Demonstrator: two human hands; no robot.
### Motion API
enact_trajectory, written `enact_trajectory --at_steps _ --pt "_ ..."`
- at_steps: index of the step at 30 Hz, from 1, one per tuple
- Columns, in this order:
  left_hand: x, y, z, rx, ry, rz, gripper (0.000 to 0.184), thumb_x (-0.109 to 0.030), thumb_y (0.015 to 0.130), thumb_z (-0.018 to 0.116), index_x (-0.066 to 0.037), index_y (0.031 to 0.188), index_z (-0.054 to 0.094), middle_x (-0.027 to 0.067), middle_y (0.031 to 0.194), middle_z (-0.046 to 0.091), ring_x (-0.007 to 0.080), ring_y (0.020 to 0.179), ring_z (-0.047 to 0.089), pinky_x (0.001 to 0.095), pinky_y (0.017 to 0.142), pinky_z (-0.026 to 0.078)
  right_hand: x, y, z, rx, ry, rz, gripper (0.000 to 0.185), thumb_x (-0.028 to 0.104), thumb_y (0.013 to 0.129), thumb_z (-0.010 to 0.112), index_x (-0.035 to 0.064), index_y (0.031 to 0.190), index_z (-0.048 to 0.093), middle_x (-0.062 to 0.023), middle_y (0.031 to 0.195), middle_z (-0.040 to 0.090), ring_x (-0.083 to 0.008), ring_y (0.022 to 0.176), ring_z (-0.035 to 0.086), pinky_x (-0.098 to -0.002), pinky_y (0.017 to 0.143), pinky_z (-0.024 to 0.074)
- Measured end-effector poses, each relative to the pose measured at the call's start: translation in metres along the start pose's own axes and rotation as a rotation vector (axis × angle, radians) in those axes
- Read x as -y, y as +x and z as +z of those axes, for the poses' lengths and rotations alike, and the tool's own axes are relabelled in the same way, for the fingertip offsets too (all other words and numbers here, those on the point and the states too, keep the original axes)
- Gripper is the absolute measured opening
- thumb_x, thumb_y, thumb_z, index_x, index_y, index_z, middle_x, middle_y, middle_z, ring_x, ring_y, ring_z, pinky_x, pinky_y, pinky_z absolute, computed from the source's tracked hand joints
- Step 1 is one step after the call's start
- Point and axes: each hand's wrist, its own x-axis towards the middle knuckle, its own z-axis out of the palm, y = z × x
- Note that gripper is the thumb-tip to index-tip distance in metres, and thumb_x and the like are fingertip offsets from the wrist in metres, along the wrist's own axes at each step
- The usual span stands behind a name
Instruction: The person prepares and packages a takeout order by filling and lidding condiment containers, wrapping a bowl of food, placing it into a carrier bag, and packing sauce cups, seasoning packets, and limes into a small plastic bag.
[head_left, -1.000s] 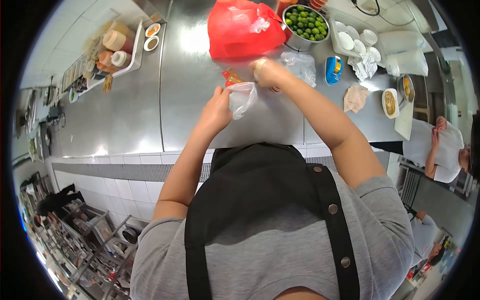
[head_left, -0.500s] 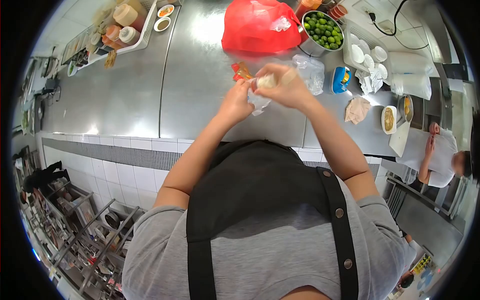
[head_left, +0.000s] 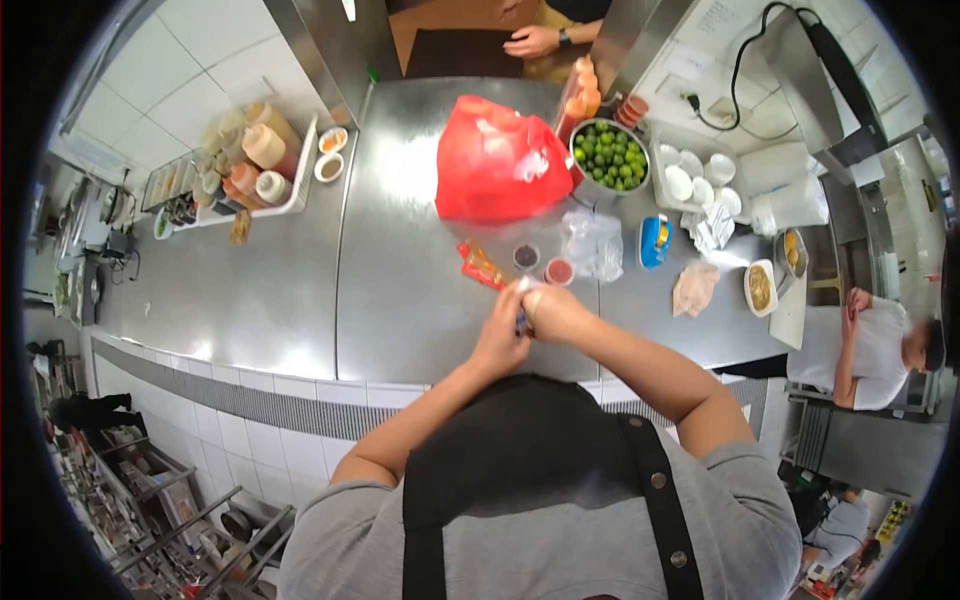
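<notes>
My left hand [head_left: 503, 338] and my right hand [head_left: 560, 315] meet low over the steel counter, fingers closed together. Between them shows a bit of a small plastic bag [head_left: 527, 286], whitish with some blue; my fingers hide most of it, and any contents cannot be made out. Just beyond lie red and amber sauce packets [head_left: 481, 266]. A small cup of dark sauce [head_left: 525, 257] and a small cup of red sauce [head_left: 559, 271] stand close to my right hand. Clear plastic bags [head_left: 594, 245] lie crumpled behind them.
A full red plastic bag [head_left: 500, 165] stands farther back beside a metal pot of limes [head_left: 608, 160]. Rightward are a blue tape dispenser [head_left: 654, 242], a crumpled brown paper [head_left: 694, 289] and a food dish [head_left: 760, 288]. Sauce bottles [head_left: 265, 150] fill a left-hand tray. Other people stand beyond and right.
The view has tilted up, showing more of the counter's far side. My hands have come together and closer to my body. The two sauce cups now show beyond them.
</notes>
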Motion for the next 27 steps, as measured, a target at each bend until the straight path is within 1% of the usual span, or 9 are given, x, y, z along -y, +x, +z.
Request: enact_trajectory --at_steps 3,6,9,12,15,18,21,24,27 --pt "-0.005 -0.006 -0.003 0.043 0.135 -0.003 0.077 0.006 0.074 0.06 -0.001 0.146 0.036 0.0249 0.15 0.037 0.05 0.129 0.046 0.0484 0.101 0.049 0.003 -0.002 0.005 0.027 0.052 0.07 0.039 0.01 0.061 0.083 0.005 0.098 0.071 -0.0195 0.099 0.07 -0.0368 0.097 0.068 -0.0448 0.081 0.0565" --pt "0.003 -0.015 -0.004 0.117 0.109 -0.071 0.079 0.003 0.076 0.062 -0.001 0.148 0.031 0.0256 0.152 0.033 0.0513 0.125 0.049 0.0501 0.097 0.051 0.008 -0.002 0.003 0.146 0.152 0.145 0.044 0.007 0.063 0.083 0.0066 0.105 0.071 -0.0184 0.107 0.07 -0.0365 0.103 0.067 -0.044 0.085 0.0562" --pt "0.004 -0.021 -0.008 0.226 0.073 -0.126 0.082 0.0 0.077 0.065 -0.002 0.149 0.026 0.0256 0.157 0.024 0.051 0.125 0.049 0.0495 0.097 0.052 0.022 -0.004 -0.001 0.276 0.043 0.298 0.055 0.008 0.065 0.083 0.0078 0.118 0.066 -0.0181 0.117 0.068 -0.0358 0.11 0.065 -0.0418 0.09 0.0555" --pt "0.005 -0.022 -0.011 0.297 0.099 -0.145 0.089 0.0 0.079 0.069 -0.002 0.154 0.021 0.0193 0.162 0.015 0.0415 0.119 0.057 0.0403 0.089 0.056 0.016 -0.008 0.0 0.238 0.03 0.142 0.045 0.016 0.066 0.08 0.0041 0.107 0.069 -0.02 0.103 0.07 -0.0372 0.1 0.067 -0.0438 0.087 0.0549" --pt "0.014 -0.024 -0.01 0.272 0.163 0.017 0.09 -0.002 0.079 0.07 -0.002 0.154 0.02 0.0194 0.163 0.011 0.0406 0.123 0.055 0.0405 0.091 0.056 0.02 -0.003 -0.018 0.427 0.162 0.096 0.042 0.017 0.072 0.078 0.0073 0.112 0.07 -0.0198 0.112 0.069 -0.0354 0.108 0.066 -0.042 0.091 0.0536" --pt "0.012 -0.021 -0.011 0.306 0.157 0.013 0.091 -0.002 0.079 0.07 0.0 0.154 0.02 0.0201 0.163 0.01 0.0418 0.126 0.051 0.0419 0.093 0.054 0.024 -0.006 -0.03 0.437 0.231 0.09 0.034 0.015 0.076 0.071 0.0056 0.108 0.071 -0.0212 0.109 0.069 -0.0354 0.106 0.066 -0.0423 0.089 0.0532" --pt "0.006 -0.021 -0.014 0.326 0.115 -0.009 0.091 -0.001 0.077 0.07 0.002 0.152 0.021 0.0209 0.164 0.009 0.0428 0.126 0.051 0.0439 0.094 0.053 0.02 -0.002 -0.02 0.523 0.159 0.195 0.028 0.01 0.078 0.068 0.0041 0.106 0.071 -0.0221 0.106 0.07 -0.0363 0.104 0.067 -0.0437 0.089 0.0531" --pt "-0.005 -0.018 -0.02 0.311 0.188 0.044 0.089 0.001 0.075 0.069 0.005 0.151 0.021 0.0216 0.164 0.009 0.0439 0.127 0.051 0.0459 0.096 0.051 -0.012 -0.006 0.021 0.424 0.128 0.04 0.025 0.008 0.08 0.067 0.003 0.104 0.071 -0.0212 0.104 0.07 -0.0369 0.101 0.068 -0.0449 0.087 0.0531" --pt "-0.012 -0.02 -0.02 0.296 0.122 -0.01 0.073 0.005 0.074 0.061 0.007 0.141 0.032 0.0274 0.161 0.012 0.0497 0.134 0.041 0.048 0.104 0.047 0.001 -0.012 0.01 0.282 0.151 0.004 0.025 0.01 0.08 0.067 0.0016 0.103 0.071 -0.0213 0.103 0.07 -0.0375 0.099 0.068 -0.045 0.086 0.0531"
